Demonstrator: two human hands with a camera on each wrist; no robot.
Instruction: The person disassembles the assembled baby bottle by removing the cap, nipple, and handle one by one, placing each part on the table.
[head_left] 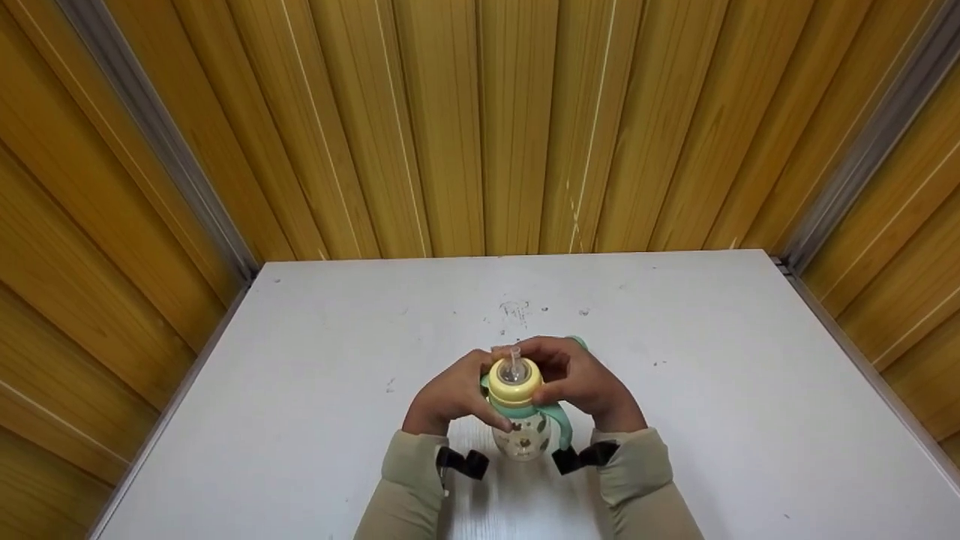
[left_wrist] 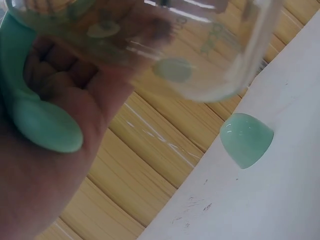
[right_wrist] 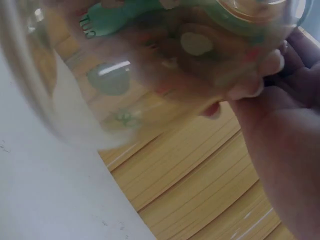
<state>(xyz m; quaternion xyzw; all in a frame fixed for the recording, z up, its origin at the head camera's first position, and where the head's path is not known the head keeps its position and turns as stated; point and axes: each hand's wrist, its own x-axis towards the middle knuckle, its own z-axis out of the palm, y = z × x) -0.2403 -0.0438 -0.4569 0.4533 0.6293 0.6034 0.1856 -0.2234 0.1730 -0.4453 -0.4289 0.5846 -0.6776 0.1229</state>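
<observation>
Upright between both hands is a clear baby bottle with leaf-like prints, a yellow collar ring and a clear spout. My left hand grips it from the left, its thumb across the front below the collar. My right hand holds the collar from the right, thumb on its side; its other fingers curl behind and are partly hidden. A green handle slopes down on the right; another handle lies by my left palm in the left wrist view.
A green domed cap stands on the white table beyond the bottle; in the head view the right hand mostly covers it. Wood-patterned panels rise behind the table and along both sides. Dark scuffs mark the tabletop.
</observation>
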